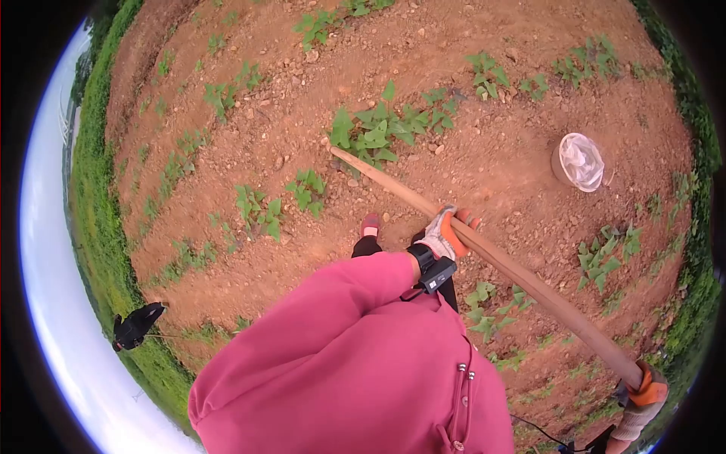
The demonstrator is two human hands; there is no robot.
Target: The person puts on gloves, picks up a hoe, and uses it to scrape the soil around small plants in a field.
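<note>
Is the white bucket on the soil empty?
No: inside the bucket shows crumpled white material, probably plastic. Whether anything lies beneath it, I cannot tell.

The right hand (pixel 646 386) hides one end of the wooden pole (pixel 529 284); the forearm (pixel 619 446) is cut off by the bottom edge. The distant person (pixel 136 327) is too small for detail.
</note>
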